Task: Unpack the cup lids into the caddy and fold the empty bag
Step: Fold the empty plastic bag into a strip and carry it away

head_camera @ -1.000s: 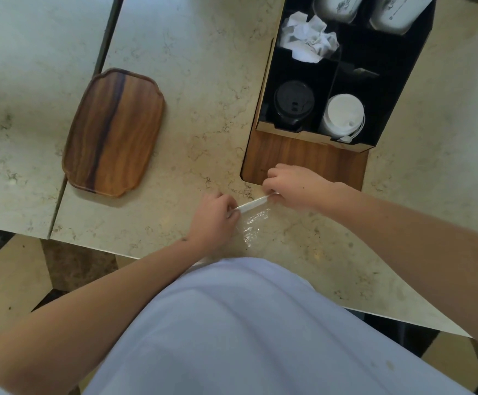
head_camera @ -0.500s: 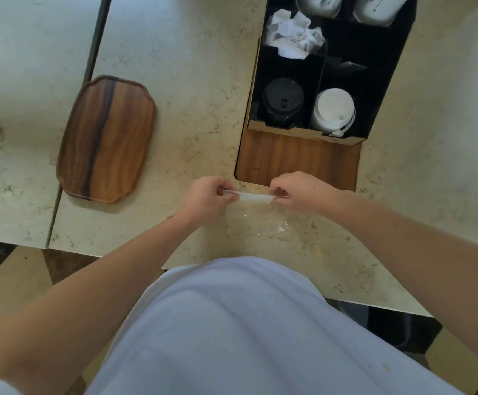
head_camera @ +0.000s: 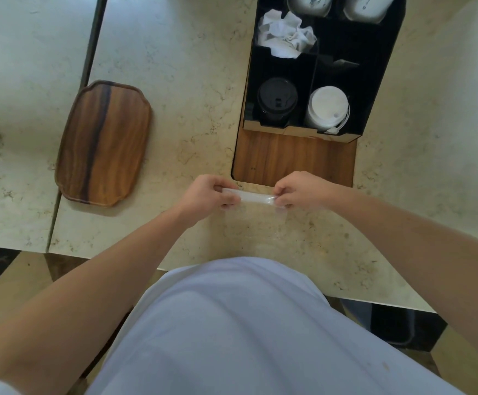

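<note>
Just before caddy [head_camera: 294,158]: bag [head_camera: 256,197] now pulled level, pinched by left hand [head_camera: 208,195] and right hand [head_camera: 300,192]. Wooden tray [head_camera: 104,143] off left; nothing blocking.

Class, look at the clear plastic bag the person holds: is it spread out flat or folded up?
Folded: the clear plastic bag forms a narrow strip, pinched between the left hand and right hand.

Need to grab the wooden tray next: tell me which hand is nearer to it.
Left. The left hand is just right of the wooden tray; the right hand is farther right, both gripping the bag.
</note>
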`<state>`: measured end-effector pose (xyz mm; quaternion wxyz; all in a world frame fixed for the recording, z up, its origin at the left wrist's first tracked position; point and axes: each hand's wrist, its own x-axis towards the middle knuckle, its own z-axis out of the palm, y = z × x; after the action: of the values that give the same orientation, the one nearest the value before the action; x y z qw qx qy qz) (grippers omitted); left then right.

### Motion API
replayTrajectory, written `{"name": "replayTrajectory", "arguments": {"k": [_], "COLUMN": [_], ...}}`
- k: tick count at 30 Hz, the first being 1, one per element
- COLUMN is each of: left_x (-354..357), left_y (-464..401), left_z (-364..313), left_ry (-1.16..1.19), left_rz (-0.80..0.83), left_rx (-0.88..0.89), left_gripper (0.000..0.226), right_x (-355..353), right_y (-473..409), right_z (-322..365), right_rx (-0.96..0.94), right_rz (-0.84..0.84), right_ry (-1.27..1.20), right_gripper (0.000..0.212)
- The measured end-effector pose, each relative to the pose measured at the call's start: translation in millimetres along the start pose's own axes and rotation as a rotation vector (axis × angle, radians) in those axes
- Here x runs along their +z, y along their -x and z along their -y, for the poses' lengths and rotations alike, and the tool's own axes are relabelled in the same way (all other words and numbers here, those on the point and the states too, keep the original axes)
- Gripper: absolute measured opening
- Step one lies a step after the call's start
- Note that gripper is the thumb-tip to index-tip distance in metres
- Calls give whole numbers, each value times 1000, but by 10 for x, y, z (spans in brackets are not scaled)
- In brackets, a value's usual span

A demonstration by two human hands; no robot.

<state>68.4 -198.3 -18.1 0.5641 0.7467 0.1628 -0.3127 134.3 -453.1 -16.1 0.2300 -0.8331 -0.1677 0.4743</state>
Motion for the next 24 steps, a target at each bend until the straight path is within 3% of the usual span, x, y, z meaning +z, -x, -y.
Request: {"name": "replayTrajectory", "arguments": {"k": [3,7,10,13,19,24], "left_x": [-11,29,69,87,44,27], "left_y": [-28,-56,-72,-90,-63,-69], "left_z": [8,35,37,42,50,57], "left_ry": [-11,-370,-451,-400,-145,-133], "left_rz": [-3,-10,-5,-30,34,45], "left_rx": [-22,114,154,128,48,-11], "left_gripper": [19,19,13,5,27,39], "right_x": [-12,32,77,128,124,58], "right_y": [36,34,47,45,27,52], "right_z": [5,10,0,36,97,79], "right_rx": [6,-13,-76,-102,-62,-21], "right_rz": [43,-10,-90,-125,-135,-60], "right_ry": [-44,127,217,211,65,54], "right_gripper": [7,8,16,19,17,8]}}
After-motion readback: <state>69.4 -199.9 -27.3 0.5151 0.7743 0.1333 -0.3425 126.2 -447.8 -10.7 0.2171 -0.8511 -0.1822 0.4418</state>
